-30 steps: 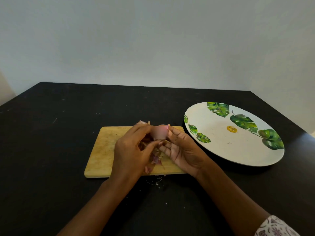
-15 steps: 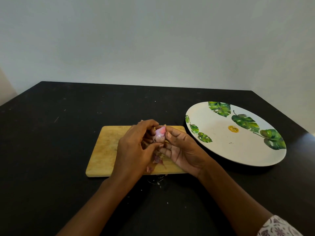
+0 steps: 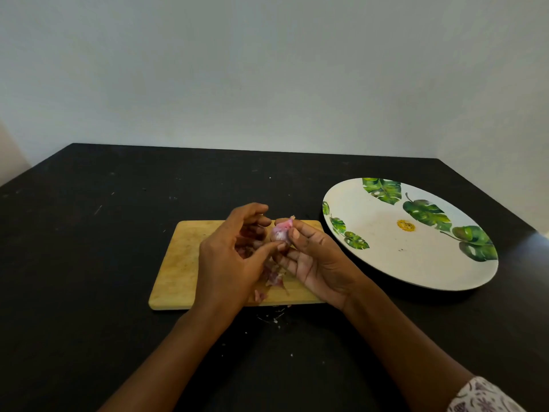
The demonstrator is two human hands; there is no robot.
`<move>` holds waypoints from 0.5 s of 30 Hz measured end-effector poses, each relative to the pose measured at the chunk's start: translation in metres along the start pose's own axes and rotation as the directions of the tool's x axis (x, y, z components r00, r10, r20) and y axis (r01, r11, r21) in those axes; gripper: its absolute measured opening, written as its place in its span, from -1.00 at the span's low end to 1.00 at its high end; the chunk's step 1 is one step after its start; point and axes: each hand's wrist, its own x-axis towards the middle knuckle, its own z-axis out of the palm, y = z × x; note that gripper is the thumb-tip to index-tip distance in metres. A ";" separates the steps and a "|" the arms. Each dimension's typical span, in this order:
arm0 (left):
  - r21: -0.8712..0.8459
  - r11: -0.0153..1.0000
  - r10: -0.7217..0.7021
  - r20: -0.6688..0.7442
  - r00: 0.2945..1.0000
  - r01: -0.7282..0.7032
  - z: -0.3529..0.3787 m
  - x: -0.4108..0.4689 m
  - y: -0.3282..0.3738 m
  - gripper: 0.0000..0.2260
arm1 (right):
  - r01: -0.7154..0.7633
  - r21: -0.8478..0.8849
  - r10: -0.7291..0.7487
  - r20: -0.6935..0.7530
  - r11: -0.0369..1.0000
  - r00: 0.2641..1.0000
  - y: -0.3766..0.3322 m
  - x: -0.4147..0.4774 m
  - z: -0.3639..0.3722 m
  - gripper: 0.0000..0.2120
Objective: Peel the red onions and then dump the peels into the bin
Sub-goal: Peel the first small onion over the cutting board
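Note:
A small pale-pink red onion (image 3: pixel 280 232) is held above the wooden cutting board (image 3: pixel 184 263). My right hand (image 3: pixel 315 260) grips it from the right, thumb on top and fingers curled beneath. My left hand (image 3: pixel 234 257) is close on its left, thumb tip touching the onion's lower edge while the other fingers are spread and lifted off it. Loose reddish peels (image 3: pixel 274 278) lie on the board below the hands, partly hidden by them. No bin is in view.
A large white plate with green leaf prints (image 3: pixel 386 263) lies to the right of the board, its left rim close to my right hand. Small peel crumbs (image 3: pixel 271 318) dot the black table (image 3: pixel 89 263) in front of the board. A wall stands behind.
My left fingers, wrapped over the onion a second ago, have lifted and spread away; only the thumb stays on it. The onion has turned slightly in my right hand.

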 end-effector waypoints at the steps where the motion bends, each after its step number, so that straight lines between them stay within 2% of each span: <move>1: -0.024 1.000 -0.013 -0.001 1.000 0.013 0.000 0.000 0.001 -0.55 | 0.007 -0.002 -0.007 0.001 1.000 1.000 0.000 0.001 0.000 -0.54; 4: -0.069 0.997 -0.044 -0.036 0.998 0.041 0.000 0.001 0.003 -0.60 | 0.021 0.036 -0.021 0.010 0.999 1.000 0.000 0.001 0.001 -0.46; 8: -0.113 0.992 -0.067 -0.047 0.997 0.062 -0.002 0.004 0.006 -0.66 | 0.014 0.017 -0.014 0.012 1.000 1.000 -0.002 0.000 0.001 -0.66; 12: -0.128 0.987 -0.101 -0.034 0.994 0.096 -0.003 0.004 0.006 -0.71 | 0.033 0.012 -0.033 0.061 0.999 0.998 -0.001 0.000 0.000 -0.44; 15: -0.123 0.984 -0.128 0.005 0.992 0.127 -0.004 0.005 0.005 -0.71 | 0.039 -0.028 -0.037 0.057 0.999 0.998 -0.002 0.000 -0.001 -0.44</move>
